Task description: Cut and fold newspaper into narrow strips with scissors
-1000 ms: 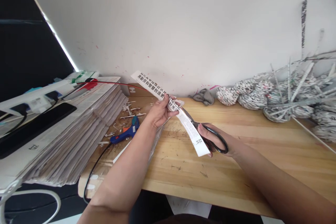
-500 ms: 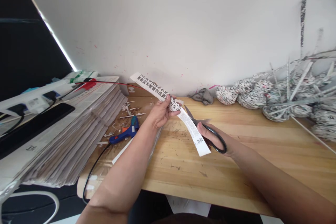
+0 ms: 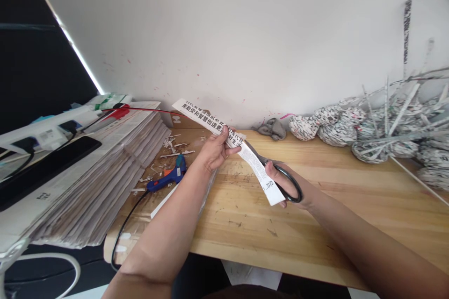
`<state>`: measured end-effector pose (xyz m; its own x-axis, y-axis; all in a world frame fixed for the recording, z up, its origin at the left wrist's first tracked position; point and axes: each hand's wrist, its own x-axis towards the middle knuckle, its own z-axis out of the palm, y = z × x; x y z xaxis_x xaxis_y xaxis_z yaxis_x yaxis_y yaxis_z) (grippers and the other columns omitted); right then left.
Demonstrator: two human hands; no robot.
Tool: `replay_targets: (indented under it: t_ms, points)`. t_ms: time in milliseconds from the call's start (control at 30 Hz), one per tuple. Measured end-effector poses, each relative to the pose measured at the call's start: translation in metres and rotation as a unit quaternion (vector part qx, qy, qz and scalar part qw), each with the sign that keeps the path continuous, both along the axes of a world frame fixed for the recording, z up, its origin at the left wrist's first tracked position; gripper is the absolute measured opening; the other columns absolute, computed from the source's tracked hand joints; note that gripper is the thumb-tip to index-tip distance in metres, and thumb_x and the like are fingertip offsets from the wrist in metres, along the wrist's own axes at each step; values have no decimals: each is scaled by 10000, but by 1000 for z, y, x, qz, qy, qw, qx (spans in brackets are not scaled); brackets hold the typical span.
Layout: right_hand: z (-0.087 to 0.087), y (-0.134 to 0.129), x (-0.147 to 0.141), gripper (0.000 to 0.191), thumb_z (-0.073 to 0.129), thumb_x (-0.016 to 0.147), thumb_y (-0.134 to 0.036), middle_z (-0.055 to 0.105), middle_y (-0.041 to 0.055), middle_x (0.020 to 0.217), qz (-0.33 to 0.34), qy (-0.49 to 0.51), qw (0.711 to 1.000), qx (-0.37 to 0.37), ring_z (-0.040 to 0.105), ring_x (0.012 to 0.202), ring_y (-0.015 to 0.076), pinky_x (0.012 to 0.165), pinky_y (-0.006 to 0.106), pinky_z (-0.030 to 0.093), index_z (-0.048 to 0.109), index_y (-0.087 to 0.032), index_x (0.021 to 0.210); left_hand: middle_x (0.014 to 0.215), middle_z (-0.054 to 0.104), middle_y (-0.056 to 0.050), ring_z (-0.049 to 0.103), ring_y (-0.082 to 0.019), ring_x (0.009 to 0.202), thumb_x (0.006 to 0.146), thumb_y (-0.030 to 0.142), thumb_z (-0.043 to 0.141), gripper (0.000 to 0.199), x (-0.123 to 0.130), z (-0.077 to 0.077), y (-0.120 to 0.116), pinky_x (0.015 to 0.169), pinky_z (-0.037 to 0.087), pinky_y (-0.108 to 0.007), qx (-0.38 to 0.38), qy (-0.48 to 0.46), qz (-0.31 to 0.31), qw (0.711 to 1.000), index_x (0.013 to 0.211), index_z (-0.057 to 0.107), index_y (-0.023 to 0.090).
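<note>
A long strip of printed newspaper is pinched in my left hand, thumb on top. One end points up and left; the other curves down to the right. My right hand grips a pair of scissors by the dark handles, its thumb in one loop. Their blades lie close together along the strip's right edge, the tips near my left fingers. Part of the blades is hidden by the paper. The strip's lower end hangs against my right hand.
A tall stack of folded newspapers stands at left, bearing a white power strip. A blue glue gun lies on cardboard among paper scraps. Grey cloth and braided newspaper bundles sit along the wall on the wooden table.
The scissors' blades have closed from spread apart to close together along the strip. The strip's lower end has shifted slightly right. My left hand has hardly moved.
</note>
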<state>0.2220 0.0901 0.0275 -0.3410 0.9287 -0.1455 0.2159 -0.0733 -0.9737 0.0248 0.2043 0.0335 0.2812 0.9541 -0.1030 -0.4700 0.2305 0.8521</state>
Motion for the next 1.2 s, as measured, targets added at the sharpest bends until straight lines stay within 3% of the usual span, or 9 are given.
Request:
replay_targets:
  t_ms: [200,367,467,900,1033,1200]
  points:
    - [2,0,2,703,467,788,-907,504,-31,454,8,-12,1000,-6,434,308,87,315,215,300,509,-212,687,755,743,-54,741,-160,687,947,370,651,226,-3,4,-1,550,632,-227,12,5,-13,1000,949,662,144]
    - [-2,1,2,724,377,843,-896,530,-11,444,27,26,999,-29,478,346,113,350,233,290,561,-205,728,762,743,-58,747,-172,699,946,360,652,224,1,2,-4,545,641,-255,14,4,-39,999,924,671,137]
    - [-7,3,2,741,368,835,-905,534,14,462,31,28,999,-32,502,374,129,362,255,305,551,-213,644,737,724,-40,721,-148,642,921,368,686,237,4,-1,-6,539,640,-257,7,6,-53,999,898,680,132]
    - [2,-2,-2,721,509,705,-950,435,-62,420,-28,11,999,-26,417,318,102,319,240,328,466,-232,663,750,718,-49,727,-163,667,923,411,672,283,3,-1,-4,559,645,-273,4,11,-42,999,917,685,128]
    - [3,-2,-2,708,503,731,-934,451,-61,450,-13,18,999,-34,438,343,101,344,234,360,477,-228,683,786,749,-91,753,-202,707,968,463,578,350,4,1,-6,546,641,-285,3,18,-56,998,949,685,130]
    - [-2,0,-2,722,440,784,-923,493,-20,504,2,48,997,-52,476,395,114,367,250,366,532,-217,660,798,756,-92,750,-195,676,927,503,632,369,10,-4,-11,547,639,-288,-2,31,-106,994,964,692,141]
